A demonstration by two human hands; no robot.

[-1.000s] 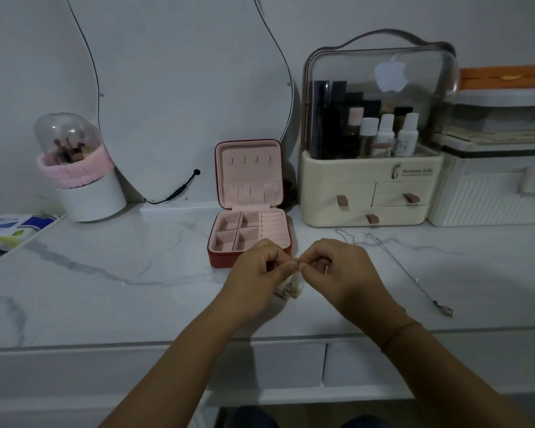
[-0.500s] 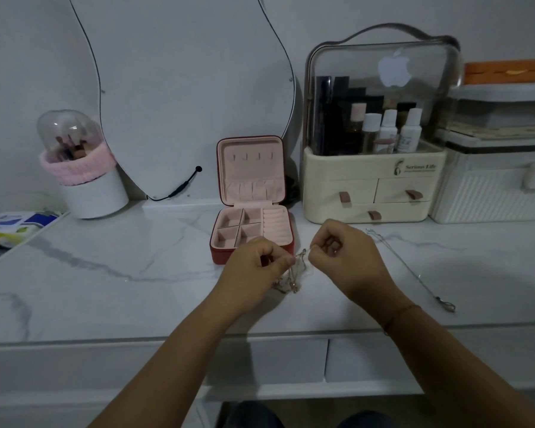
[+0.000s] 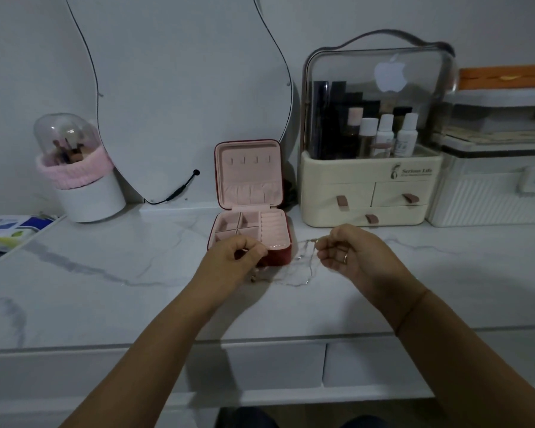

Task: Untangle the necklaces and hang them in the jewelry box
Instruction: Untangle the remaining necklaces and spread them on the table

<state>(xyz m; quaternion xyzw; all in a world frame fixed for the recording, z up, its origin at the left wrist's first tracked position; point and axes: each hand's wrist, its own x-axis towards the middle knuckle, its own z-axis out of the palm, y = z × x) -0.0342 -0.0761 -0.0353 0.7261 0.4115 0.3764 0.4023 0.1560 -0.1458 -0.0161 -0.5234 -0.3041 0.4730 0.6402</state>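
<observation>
Tangled necklaces (image 3: 303, 268): thin silvery chains, strung between the two grips just in front of the jewelry box (image 3: 260, 174), sagging in loose loops low over the desk (image 3: 105, 288); hard to tell whether resting on it. Small darker bit of the tangle dangling under the left side.

Left grip (image 3: 235, 257): fingers curled, fingertips and thumb pinched on one end of the chains, knuckles up, overlapping the front edge of the box in this view. Right grip (image 3: 349, 257): fingers curled, pinching the other end, palm turned inward, with a ring (image 3: 346, 258) on one finger and a thin band (image 3: 411, 310) round the wrist. Grips apart, chains stretched between them.

Jewelry box open, red outside, pink inside; lid upright with a row of four small hooks and a gathered pocket below; base split into small compartments on the left and ring rolls on the right. Nothing seen hanging on the hooks.

Behind the box, a curved mirror (image 3: 179, 88) against the wall, with a dark cable at its lower edge. To the right, a cream cosmetics organizer (image 3: 368, 186) with a clear domed cover, bottles inside, drawers below; beside it, a white ribbed case (image 3: 491, 196). Far left, a white brush holder (image 3: 90, 199) with a clear dome and pink band, and a blue and yellow packet (image 3: 7, 230) at the edge.
</observation>
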